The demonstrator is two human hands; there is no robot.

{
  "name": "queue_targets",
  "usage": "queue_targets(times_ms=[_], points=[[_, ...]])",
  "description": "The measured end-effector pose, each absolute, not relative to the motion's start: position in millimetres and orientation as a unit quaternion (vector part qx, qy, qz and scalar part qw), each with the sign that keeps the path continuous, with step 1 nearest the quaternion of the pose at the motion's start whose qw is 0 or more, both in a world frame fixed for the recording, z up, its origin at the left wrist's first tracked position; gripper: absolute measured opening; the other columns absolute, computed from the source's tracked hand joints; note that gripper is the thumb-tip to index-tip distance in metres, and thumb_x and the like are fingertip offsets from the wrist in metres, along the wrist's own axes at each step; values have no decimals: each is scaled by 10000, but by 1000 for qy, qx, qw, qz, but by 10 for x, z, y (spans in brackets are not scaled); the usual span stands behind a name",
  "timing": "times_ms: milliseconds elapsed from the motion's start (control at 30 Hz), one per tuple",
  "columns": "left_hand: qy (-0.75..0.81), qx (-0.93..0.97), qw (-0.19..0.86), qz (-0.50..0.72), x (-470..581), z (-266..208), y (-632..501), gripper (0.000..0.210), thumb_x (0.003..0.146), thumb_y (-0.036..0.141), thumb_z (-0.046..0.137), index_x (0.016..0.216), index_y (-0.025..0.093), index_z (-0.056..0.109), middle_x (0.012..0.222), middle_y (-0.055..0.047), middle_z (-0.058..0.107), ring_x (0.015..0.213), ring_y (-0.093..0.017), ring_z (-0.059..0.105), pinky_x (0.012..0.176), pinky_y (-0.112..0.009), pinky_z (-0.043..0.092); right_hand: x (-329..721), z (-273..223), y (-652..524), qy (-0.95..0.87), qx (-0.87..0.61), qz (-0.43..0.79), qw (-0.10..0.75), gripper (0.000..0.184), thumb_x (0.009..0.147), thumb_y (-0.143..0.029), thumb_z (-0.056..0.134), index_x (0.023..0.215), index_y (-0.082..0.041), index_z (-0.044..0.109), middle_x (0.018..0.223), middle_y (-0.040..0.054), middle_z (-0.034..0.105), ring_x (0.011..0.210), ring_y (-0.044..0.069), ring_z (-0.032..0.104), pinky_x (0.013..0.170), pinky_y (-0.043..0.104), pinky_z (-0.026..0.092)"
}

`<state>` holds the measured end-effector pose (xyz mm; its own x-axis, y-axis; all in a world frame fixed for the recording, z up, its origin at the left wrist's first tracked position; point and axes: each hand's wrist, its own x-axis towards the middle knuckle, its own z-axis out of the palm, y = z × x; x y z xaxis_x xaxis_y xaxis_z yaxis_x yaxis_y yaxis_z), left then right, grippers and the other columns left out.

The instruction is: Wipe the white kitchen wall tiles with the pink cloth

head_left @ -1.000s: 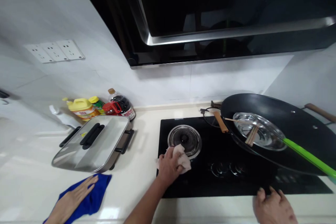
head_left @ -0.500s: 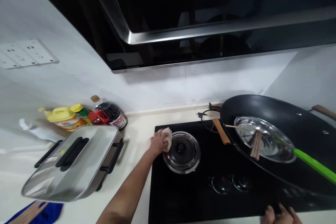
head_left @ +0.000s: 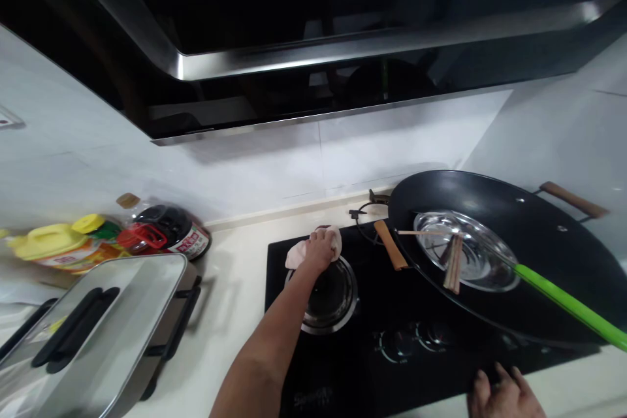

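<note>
My left hand [head_left: 321, 249] is closed over a pale cloth [head_left: 298, 253], pressing it at the back edge of the round burner [head_left: 327, 313] on the black glass cooktop [head_left: 382, 379]. The arm hides part of the burner ring. At the cooktop's front edge, my right hand [head_left: 504, 397] rests with its fingers apart and nothing visible in them. Right of the burner stands a large black wok [head_left: 553, 235] with wooden handles. In it lie a shiny metal bowl [head_left: 426, 222], wooden chopsticks [head_left: 454, 264] and a utensil with a green handle [head_left: 568, 297].
A lidded electric pan [head_left: 125, 313] sits on the white counter [head_left: 220, 294] at left. Behind it stand a dark sauce bottle [head_left: 193, 238], a red-capped jar [head_left: 142, 236] and a yellow jug [head_left: 53, 245]. The black range hood [head_left: 274, 88] overhangs the back.
My left hand has moved the cloth from the burner's left side to its back edge. The view has shifted right. My right hand stays by the cooktop's front edge.
</note>
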<state>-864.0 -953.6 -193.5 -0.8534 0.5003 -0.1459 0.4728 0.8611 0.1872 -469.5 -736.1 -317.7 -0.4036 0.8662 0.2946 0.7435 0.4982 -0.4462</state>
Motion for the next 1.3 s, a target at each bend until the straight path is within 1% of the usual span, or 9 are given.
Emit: queue_targets(times_ms=[267,433,533,733,867,1000,1100,1200,1300], points=[[914,375,106,114,-7786,-2058,-8878,507,956,363,606,1450,258,566,1548,-107,510,1436,-347,424,1185,-580,371,-4696,-3167,-7290,-847,-467,108,232,650,1006,-591,291,1346,-117,578,1515,240,498,1367,437,504,1116,688,400],[857,476,139,142,-7118,-2156,-8417,546,891,448,650,1431,379,596,1573,-2,532,1401,-296,439,1162,-485,399,-4700,-3211,-7275,-852,-451,110,240,625,1019,-575,310,1342,-110,575,1515,243,489,1390,417,481,1135,674,386],[844,494,149,148,-7039,-2167,-8312,589,885,446,673,1464,401,578,1579,15,535,1355,-293,466,1123,-469,430,-4720,-3173,-7298,-845,-458,112,253,588,1026,-539,328,1338,-107,576,1513,237,490,1400,399,471,1160,648,364],[867,460,120,152,-7082,-2208,-8798,480,971,425,629,1444,343,607,1604,-24,486,1407,-322,437,1141,-524,411,-4728,-3138,-7312,-832,-455,126,290,567,1009,-530,376,1319,-110,597,1502,233,502,1380,399,479,1162,613,343],[899,405,89,143,-6919,-2228,-9294,514,962,409,651,1469,379,575,1599,-25,488,1406,-306,427,1132,-482,424,-4734,-3176,-7301,-823,-461,133,303,558,974,-527,378,1298,-132,603,1512,227,498,1387,405,469,1159,621,330],[927,341,65,142,-6545,-2255,-9681,503,936,402,679,1430,331,608,1556,-66,515,1327,-322,473,1090,-504,452,-4733,-3195,-7292,-823,-457,137,308,538,951,-523,408,1286,-152,606,1515,222,501,1386,406,473,1147,634,338],[936,312,63,150,-6152,-2307,-9847,491,913,456,707,1380,315,648,1500,-91,551,1270,-344,499,1055,-543,466,-4724,-3211,-7274,-822,-458,137,310,543,942,-522,405,1277,-148,613,1513,225,503,1395,412,471,1152,644,338],[931,318,69,163,-5756,-2356,-9818,484,890,557,721,1329,356,679,1441,-69,590,1254,-339,508,1035,-542,480,-4710,-3233,-7246,-822,-462,140,303,548,933,-514,408,1278,-143,619,1507,235,508,1414,428,460,1153,665,340],[922,338,64,178,-5496,-2389,-9650,585,842,717,709,1314,372,682,1482,-53,568,1313,-347,474,1069,-557,468,-4697,-3254,-7218,-823,-465,146,294,535,924,-486,433,1288,-143,620,1508,245,508,1430,436,451,1155,688,337]])
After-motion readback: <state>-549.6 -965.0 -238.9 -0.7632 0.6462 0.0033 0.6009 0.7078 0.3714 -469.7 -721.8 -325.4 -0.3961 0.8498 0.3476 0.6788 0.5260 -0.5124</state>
